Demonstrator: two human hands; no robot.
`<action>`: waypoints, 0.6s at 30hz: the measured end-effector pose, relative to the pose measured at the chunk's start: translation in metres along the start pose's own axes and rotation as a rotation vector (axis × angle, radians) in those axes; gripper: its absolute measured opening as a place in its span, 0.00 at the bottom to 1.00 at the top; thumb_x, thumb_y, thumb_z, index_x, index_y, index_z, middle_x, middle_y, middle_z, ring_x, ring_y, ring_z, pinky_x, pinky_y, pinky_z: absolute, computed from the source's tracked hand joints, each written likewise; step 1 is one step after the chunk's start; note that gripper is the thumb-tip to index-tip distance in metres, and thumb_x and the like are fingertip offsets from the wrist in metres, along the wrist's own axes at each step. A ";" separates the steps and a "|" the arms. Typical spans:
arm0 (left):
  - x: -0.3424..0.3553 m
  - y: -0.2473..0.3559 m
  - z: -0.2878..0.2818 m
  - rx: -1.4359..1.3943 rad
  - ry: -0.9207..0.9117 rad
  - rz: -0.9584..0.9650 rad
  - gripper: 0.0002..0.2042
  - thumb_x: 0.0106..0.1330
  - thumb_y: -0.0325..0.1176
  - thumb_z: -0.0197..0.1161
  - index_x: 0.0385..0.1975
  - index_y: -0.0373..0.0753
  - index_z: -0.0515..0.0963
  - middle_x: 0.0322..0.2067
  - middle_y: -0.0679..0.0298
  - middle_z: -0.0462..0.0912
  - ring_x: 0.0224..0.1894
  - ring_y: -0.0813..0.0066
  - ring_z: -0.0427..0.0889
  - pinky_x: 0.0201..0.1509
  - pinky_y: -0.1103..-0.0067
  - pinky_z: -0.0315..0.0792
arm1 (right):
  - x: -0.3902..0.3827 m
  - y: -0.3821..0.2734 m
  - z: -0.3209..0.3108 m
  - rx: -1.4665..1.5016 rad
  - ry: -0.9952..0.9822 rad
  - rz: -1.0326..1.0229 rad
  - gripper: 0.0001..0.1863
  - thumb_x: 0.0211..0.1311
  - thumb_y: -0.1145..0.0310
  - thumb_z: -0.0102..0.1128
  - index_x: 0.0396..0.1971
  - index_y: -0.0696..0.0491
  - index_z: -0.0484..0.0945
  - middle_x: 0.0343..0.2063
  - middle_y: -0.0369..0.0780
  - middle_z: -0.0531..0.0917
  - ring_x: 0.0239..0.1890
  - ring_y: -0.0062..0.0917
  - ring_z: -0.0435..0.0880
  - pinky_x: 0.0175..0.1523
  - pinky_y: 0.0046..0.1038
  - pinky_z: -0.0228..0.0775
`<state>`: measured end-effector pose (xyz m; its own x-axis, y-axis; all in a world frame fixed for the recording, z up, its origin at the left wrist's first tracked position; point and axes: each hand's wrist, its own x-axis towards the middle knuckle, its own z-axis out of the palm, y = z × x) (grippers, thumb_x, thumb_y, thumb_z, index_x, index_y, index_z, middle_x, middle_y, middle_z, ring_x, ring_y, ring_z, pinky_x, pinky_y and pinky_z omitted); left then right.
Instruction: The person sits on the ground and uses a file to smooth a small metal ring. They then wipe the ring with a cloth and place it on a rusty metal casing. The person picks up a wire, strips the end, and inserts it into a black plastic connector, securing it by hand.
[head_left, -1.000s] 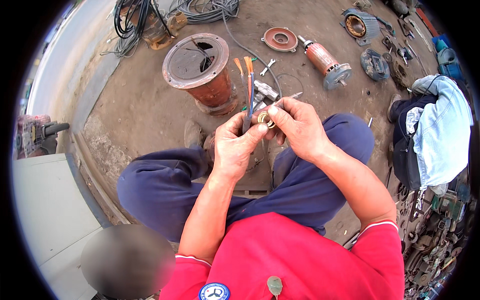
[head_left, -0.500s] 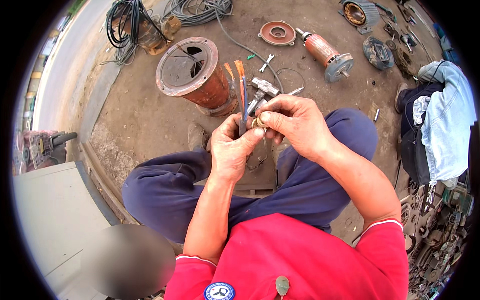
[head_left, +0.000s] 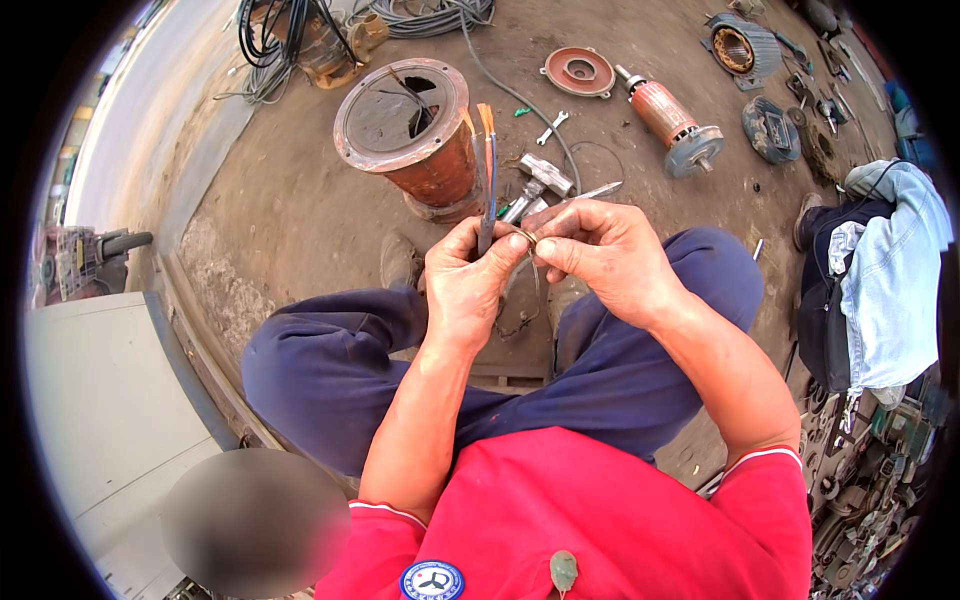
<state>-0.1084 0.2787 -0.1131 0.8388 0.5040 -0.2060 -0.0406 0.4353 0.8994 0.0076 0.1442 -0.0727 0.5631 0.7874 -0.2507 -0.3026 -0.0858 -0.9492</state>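
Observation:
My left hand is closed around a dark multi-core cable, which stands upright with blue and brown cores and bare copper strands at its top. Between the fingertips of both hands is a small brass-coloured ring, partly hidden by the thumbs. My right hand pinches it from the other side. Thin wire hangs below the hands, above the ground between my knees. Just beyond my hands lie a hammer and a pointed metal tool.
A rusty red motor housing stands ahead on the left. Further off lie a red end cover, a spanner, a rotor and a stator. Light-blue clothing is at right, a pale panel at left.
The view has shifted, so the ground objects sit further right and lower. The ring now appears more edge-on between the fingertips. Both hands keep their grip.

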 end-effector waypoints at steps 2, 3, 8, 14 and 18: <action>-0.001 0.002 0.005 0.053 -0.005 0.041 0.05 0.64 0.28 0.67 0.35 0.34 0.80 0.24 0.72 0.76 0.20 0.89 0.66 0.22 0.88 0.57 | 0.001 0.008 0.005 -0.075 0.037 -0.131 0.05 0.61 0.74 0.65 0.32 0.61 0.80 0.29 0.35 0.81 0.30 0.15 0.78 0.36 0.20 0.74; -0.001 0.003 0.007 0.077 -0.009 0.060 0.05 0.65 0.28 0.66 0.35 0.35 0.80 0.22 0.73 0.75 0.19 0.89 0.65 0.21 0.88 0.55 | 0.001 0.012 0.006 -0.113 0.056 -0.196 0.04 0.60 0.75 0.65 0.31 0.61 0.80 0.30 0.35 0.80 0.30 0.15 0.78 0.36 0.20 0.74; -0.003 0.002 0.007 0.194 -0.024 0.032 0.06 0.66 0.29 0.66 0.37 0.35 0.79 0.24 0.76 0.74 0.24 0.91 0.66 0.25 0.89 0.59 | -0.002 0.013 0.013 -0.125 0.109 -0.159 0.09 0.56 0.81 0.65 0.38 0.60 0.78 0.35 0.38 0.80 0.35 0.16 0.81 0.37 0.19 0.76; -0.005 0.001 0.008 0.335 -0.035 0.083 0.05 0.65 0.26 0.65 0.37 0.33 0.79 0.29 0.75 0.76 0.30 0.90 0.69 0.33 0.89 0.65 | -0.003 0.006 0.012 -0.435 0.105 -0.362 0.11 0.56 0.81 0.63 0.40 0.61 0.79 0.38 0.40 0.81 0.34 0.21 0.84 0.37 0.22 0.78; -0.006 0.000 0.004 0.327 -0.024 0.049 0.05 0.64 0.27 0.66 0.37 0.34 0.79 0.28 0.75 0.77 0.30 0.91 0.69 0.33 0.88 0.66 | -0.002 0.004 0.012 -0.470 0.059 -0.357 0.12 0.56 0.81 0.63 0.41 0.60 0.79 0.38 0.40 0.81 0.35 0.21 0.84 0.38 0.22 0.78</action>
<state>-0.1115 0.2724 -0.1098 0.8531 0.4985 -0.1541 0.0925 0.1463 0.9849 -0.0043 0.1501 -0.0738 0.6136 0.7830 0.1022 0.2790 -0.0939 -0.9557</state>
